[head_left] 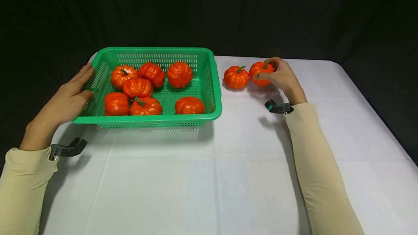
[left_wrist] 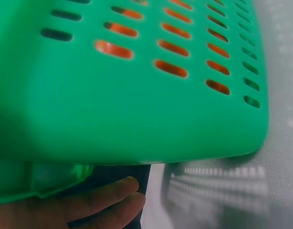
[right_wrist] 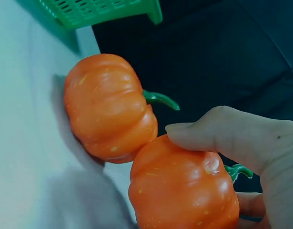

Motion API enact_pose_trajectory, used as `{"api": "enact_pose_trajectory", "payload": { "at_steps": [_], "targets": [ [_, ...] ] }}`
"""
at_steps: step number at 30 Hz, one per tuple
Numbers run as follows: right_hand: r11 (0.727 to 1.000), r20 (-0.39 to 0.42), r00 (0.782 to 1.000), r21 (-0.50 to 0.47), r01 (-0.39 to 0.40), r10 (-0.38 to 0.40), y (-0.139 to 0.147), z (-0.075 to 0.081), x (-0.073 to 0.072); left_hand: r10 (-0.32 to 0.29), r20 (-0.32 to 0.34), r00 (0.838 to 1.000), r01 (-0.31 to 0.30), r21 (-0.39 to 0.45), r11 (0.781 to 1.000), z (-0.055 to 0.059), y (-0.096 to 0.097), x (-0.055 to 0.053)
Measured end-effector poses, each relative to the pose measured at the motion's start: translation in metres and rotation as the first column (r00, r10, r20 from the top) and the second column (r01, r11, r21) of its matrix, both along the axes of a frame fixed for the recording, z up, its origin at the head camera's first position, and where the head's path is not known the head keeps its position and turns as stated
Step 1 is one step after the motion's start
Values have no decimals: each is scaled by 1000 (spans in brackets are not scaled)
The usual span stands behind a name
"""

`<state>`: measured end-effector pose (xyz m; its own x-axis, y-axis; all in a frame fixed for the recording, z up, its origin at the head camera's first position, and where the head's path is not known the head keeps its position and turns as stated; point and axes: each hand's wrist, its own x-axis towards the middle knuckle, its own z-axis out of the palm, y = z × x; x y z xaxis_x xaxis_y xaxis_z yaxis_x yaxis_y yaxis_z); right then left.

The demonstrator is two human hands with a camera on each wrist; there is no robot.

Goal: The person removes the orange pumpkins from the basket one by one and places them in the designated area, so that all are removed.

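Note:
Small orange pumpkins with green stems are the things at hand. My right hand [head_left: 283,77] grips one pumpkin [head_left: 259,71], thumb on its near side and fingers behind it; in the right wrist view this pumpkin [right_wrist: 184,191] touches its neighbour. That second pumpkin [head_left: 236,77] sits on the table just to the left. My left hand [head_left: 70,97] rests against the left rim of a green plastic basket [head_left: 147,119], its fingers extended. Two of its fingers [left_wrist: 122,205] show beneath the basket wall [left_wrist: 136,114] in the left wrist view. Several pumpkins, among them one at the back [head_left: 179,74], lie inside the basket.
A white cloth [head_left: 163,191] covers the table under the basket and pumpkins. Black fabric [head_left: 228,13] hangs behind the table's back edge. Dark camera mounts sit on the left wrist [head_left: 68,148] and the right wrist [head_left: 277,107].

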<state>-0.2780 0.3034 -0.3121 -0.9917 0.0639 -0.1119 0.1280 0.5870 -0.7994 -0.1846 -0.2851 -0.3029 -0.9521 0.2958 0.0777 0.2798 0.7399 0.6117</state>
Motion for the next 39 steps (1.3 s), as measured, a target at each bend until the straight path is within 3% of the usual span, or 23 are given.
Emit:
{"api": "enact_pose_trajectory", "payload": {
  "at_steps": [26,39],
  "targets": [
    [998,91,996,55,-8,3,1,-14,-3,-1,-9,1000,2,2,1000,0,0,0],
    [989,71,996,139,-59,49,-3,-16,-5,0,-19,1000,0,6,1000,-1,0,0]
  ]
}}
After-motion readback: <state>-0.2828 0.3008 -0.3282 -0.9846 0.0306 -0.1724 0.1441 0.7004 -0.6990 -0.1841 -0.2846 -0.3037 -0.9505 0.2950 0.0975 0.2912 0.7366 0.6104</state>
